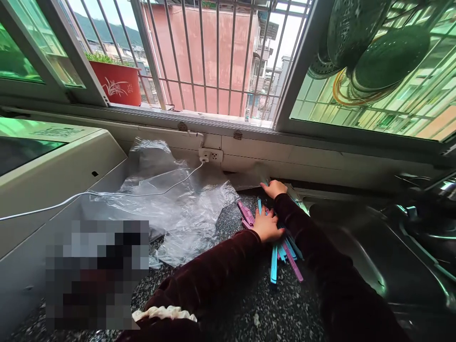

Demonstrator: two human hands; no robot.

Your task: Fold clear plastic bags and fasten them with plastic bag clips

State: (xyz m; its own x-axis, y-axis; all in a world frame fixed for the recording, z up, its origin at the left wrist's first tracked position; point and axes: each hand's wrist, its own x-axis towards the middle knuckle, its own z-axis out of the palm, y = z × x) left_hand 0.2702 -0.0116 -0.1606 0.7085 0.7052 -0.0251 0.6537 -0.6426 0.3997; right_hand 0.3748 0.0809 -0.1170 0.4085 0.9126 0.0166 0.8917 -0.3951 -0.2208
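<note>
Pink and blue long flat plastic bag clips (pixel 292 261) lie in a loose pile on the dark speckled counter (pixel 249 304). My left hand (pixel 268 226) rests over the pile with its fingers spread, covering part of it. One blue clip (pixel 260 205) sticks up beside its fingertips. Farther back, near the wall, my right hand (pixel 276 189) is closed. From its fingertips pokes a narrow blue piece that looks like another clip, smeared by motion. Its far end is too blurred to make out.
Crumpled clear plastic bags (pixel 185 204) spread to the left. A white cord (pixel 117 194) crosses over them to a wall socket (pixel 211 155). At left stands a pale appliance (pixel 67 175), at right a metal sink (pixel 359 251). Behind is a barred window.
</note>
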